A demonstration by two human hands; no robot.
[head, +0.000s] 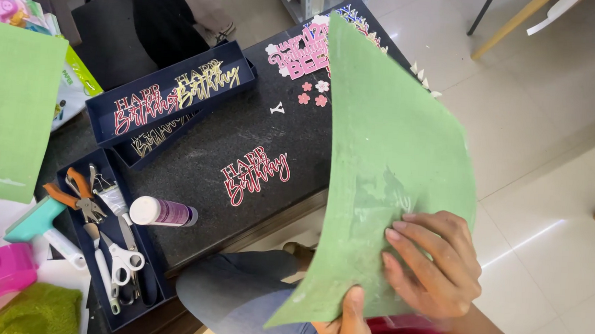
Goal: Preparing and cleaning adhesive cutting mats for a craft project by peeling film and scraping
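The person holds a green cutting mat [387,159] up on edge over the right end of the dark desk [226,211], so that it curves and hides that part of the desk. The left hand [346,328] pinches the mat's lower edge, thumb on the near face. The right hand [436,265] lies against the same face near the lower right, fingers spread and curled a little, fingertips pressing on a pale, thin cut-out shape that clings to the mat; how firmly it grips cannot be told.

On the desk, just left of the mat, lies a red-and-white birthday cake topper [256,175]. Farther back, a pink-and-white topper [301,57] is partly covered by the mat's upper edge, with small pink and white paper flowers [314,94] and a loose white letter [278,107] near it. A dark blue tray [171,94] holds a red topper and a gold one. A glue stick [162,212] lies on its side beside a second blue tray [110,245] holding orange-handled pliers [76,191] and white scissors [123,259]. A second green mat [11,115] sits at the far left.
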